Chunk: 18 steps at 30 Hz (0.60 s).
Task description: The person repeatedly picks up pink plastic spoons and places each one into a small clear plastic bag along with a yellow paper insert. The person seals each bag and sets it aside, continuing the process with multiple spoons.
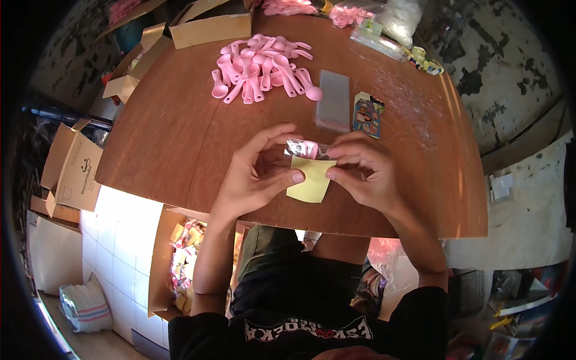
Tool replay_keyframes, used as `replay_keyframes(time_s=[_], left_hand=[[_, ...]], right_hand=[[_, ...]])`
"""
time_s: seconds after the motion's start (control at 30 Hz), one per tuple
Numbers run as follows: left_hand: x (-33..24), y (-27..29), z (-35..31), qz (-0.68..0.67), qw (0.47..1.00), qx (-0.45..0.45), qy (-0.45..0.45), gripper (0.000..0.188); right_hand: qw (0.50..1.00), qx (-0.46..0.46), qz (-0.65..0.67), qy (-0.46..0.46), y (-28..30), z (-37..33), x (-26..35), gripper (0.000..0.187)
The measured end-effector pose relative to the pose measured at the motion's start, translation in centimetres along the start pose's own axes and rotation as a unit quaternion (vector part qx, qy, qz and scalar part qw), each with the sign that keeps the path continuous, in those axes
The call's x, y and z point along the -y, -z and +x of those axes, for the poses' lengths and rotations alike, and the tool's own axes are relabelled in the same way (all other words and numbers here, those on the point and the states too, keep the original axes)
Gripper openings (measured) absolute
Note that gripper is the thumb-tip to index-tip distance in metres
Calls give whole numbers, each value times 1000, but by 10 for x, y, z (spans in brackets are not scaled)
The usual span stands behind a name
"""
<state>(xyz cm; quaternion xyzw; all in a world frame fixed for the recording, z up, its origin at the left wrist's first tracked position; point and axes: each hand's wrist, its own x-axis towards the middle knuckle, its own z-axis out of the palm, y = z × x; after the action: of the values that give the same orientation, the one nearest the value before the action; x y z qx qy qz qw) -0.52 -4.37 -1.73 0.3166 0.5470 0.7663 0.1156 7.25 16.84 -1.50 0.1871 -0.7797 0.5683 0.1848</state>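
Observation:
Close to the table's near edge, my left hand (pixel 247 180) and my right hand (pixel 367 171) pinch a pale yellow paper card (pixel 309 186) from its two sides, thumbs on its face. Behind the card's upper edge shows a small clear plastic bag (pixel 293 147), which the fingers of both hands also hold. Something pink (pixel 311 149) shows through the bag; its lower part is hidden by the card. Beyond my hands lie a stack of clear plastic sleeves (pixel 333 99) and a few colourful printed cards (pixel 368 117). A heap of pink plastic spoons (pixel 258 67) lies farther off.
The brown wooden table (pixel 162 132) has a curved outline. An open cardboard box (pixel 211 25) stands at its far left, with plastic packs (pixel 379 43) at the far right. Below the near edge, a carton (pixel 161 264) holds many small packed items. Another carton (pixel 75 168) stands left.

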Motion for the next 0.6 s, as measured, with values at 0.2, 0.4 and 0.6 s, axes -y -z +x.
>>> replay_keyframes(time_s=[0.2, 0.4, 0.6], left_hand=[[-10, 38, -46, 82, 991, 86, 58, 42], [-13, 104, -136, 332, 919, 96, 188, 45], [45, 164, -224, 591, 653, 196, 432, 72]], right_hand=[[985, 54, 119, -113, 1, 5, 25, 28], [979, 24, -200, -6, 39, 45, -4, 20], [895, 89, -436, -13, 64, 81, -66, 14]])
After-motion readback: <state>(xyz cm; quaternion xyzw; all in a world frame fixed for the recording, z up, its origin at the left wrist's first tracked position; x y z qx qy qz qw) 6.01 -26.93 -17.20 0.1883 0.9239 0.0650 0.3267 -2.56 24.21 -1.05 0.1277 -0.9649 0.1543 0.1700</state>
